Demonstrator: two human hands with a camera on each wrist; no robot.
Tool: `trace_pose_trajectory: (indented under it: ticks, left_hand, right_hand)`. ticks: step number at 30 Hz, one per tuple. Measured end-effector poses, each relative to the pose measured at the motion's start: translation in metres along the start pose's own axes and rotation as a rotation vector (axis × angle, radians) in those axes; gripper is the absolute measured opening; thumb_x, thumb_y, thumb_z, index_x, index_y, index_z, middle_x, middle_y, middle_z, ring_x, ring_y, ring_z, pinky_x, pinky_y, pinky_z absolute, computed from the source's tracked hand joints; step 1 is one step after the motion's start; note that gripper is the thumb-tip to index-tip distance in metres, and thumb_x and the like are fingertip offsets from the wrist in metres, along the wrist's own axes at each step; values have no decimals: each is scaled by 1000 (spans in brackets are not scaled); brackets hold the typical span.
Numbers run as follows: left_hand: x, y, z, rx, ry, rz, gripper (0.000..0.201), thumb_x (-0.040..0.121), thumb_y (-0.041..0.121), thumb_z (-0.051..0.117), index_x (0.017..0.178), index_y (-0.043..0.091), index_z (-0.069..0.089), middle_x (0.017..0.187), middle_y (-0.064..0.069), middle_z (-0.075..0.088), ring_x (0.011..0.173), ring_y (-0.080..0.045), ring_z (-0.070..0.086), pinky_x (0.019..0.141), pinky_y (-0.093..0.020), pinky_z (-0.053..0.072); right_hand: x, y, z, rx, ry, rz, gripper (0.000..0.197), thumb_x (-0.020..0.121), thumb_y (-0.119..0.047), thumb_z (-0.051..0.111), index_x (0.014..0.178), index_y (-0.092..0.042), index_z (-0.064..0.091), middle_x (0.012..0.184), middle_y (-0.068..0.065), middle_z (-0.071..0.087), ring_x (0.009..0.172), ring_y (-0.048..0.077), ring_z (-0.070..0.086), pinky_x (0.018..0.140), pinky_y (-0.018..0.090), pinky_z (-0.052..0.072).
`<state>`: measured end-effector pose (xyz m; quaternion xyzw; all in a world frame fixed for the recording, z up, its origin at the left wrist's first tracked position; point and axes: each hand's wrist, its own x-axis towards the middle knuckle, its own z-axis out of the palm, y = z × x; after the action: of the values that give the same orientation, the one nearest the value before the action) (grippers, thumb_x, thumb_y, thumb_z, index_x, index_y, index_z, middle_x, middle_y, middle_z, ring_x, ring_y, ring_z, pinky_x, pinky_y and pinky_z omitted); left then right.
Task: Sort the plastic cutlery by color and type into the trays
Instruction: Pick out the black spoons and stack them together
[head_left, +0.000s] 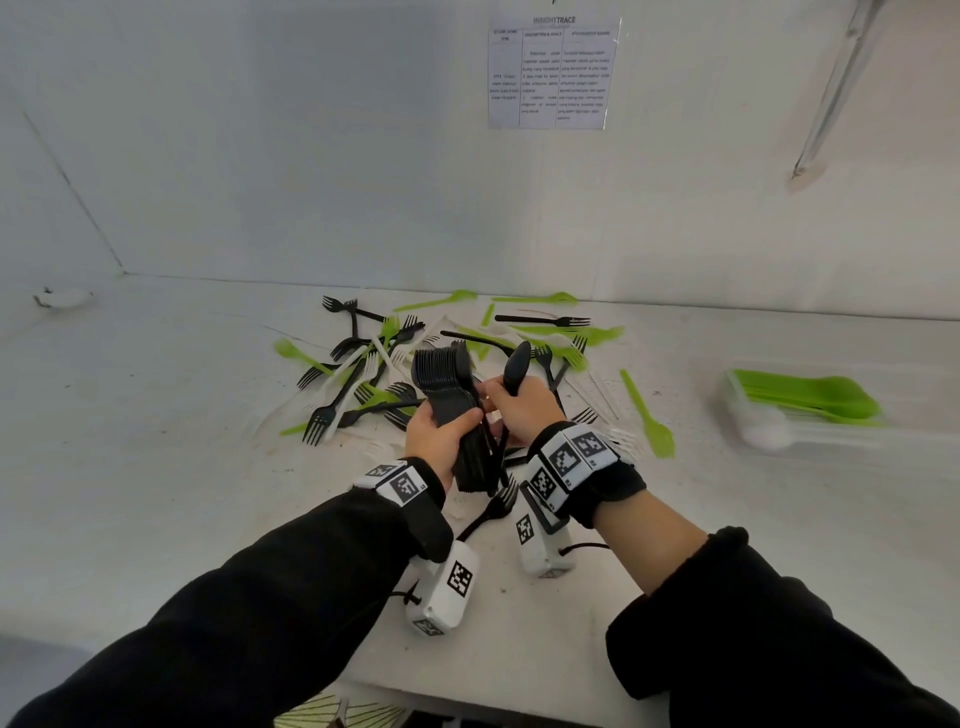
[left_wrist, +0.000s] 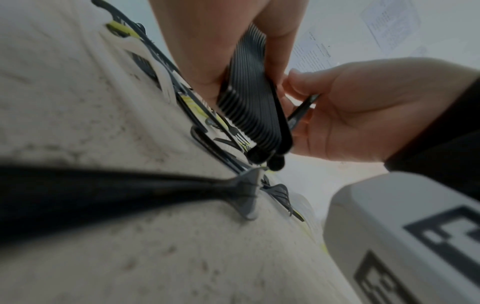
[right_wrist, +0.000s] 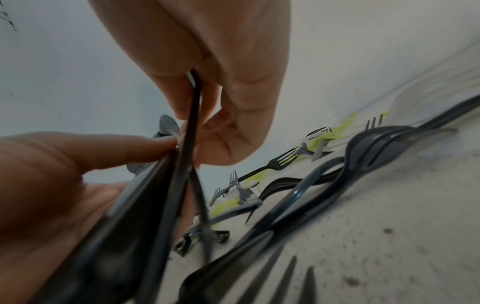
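Observation:
My left hand (head_left: 441, 431) grips a thick stack of black spoons (head_left: 457, 415), bowls up, above the middle of the table. In the left wrist view the stack of black spoons (left_wrist: 249, 107) sits fanned between thumb and fingers. My right hand (head_left: 519, 410) pinches a single black spoon (head_left: 517, 369) upright, right beside the stack. In the right wrist view the single spoon's handle (right_wrist: 193, 115) runs between my fingertips (right_wrist: 215, 123), touching the stack. A clear tray (head_left: 909, 410) at the right holds green spoons (head_left: 810, 397) and white cutlery.
A loose pile of black, green and white forks (head_left: 363, 374) covers the table (head_left: 156, 467) behind my hands. A green spoon (head_left: 649, 415) lies to the right, a black fork (head_left: 493, 509) beneath my wrists. A paper sheet (head_left: 553, 73) hangs on the back wall.

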<state>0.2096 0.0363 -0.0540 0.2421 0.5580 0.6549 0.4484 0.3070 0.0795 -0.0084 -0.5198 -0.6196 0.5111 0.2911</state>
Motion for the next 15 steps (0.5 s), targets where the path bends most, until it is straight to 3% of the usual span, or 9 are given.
trace_pose_trajectory:
  ticks: [2, 3, 7, 10, 12, 15]
  left_hand:
    - [-4, 2, 3, 20, 8, 9, 26, 82, -3, 64, 105, 7, 59, 108, -21, 64, 103, -38, 60, 96, -53, 47]
    - [-5, 3, 4, 22, 5, 11, 25, 83, -4, 63, 105, 7, 58, 106, -20, 63, 100, -36, 61, 95, -51, 48]
    - [-10, 3, 8, -22, -29, -3, 18, 87, -4, 56, 102, 7, 57, 99, -17, 62, 88, -30, 61, 85, -45, 52]
    - [-14, 5, 9, -32, -72, -24, 18, 89, -2, 54, 105, 6, 57, 99, -16, 63, 87, -30, 61, 87, -46, 52]
    - [-16, 6, 11, 1, -87, -16, 25, 87, -4, 57, 111, 4, 56, 101, -15, 64, 90, -31, 63, 89, -47, 51]
    - [-14, 8, 9, 74, -59, 7, 32, 84, -4, 61, 113, 6, 56, 105, -14, 66, 98, -32, 64, 91, -47, 51]
  right_hand:
    - [-2, -2, -3, -3, 0, -17, 15, 96, -24, 46, 97, -12, 56, 70, -1, 55, 40, 10, 47, 42, 22, 43]
    - [-2, -3, -3, -19, -5, -32, 13, 96, -23, 46, 94, -13, 54, 68, -1, 53, 43, 11, 48, 41, 23, 44]
    - [2, -3, -2, -101, -29, -72, 11, 91, -21, 51, 82, -17, 56, 68, 0, 53, 63, 20, 51, 65, 36, 48]
    - [5, -1, 1, -105, -6, -62, 9, 89, -24, 52, 88, -17, 57, 74, 0, 55, 75, 24, 54, 77, 41, 49]
    - [6, -2, 3, -102, -36, -27, 11, 90, -26, 50, 91, -16, 56, 74, 2, 54, 70, 22, 53, 70, 39, 47]
    - [1, -10, 4, 26, -117, 60, 9, 86, -10, 43, 86, -12, 51, 68, 5, 46, 55, 18, 43, 51, 30, 35]
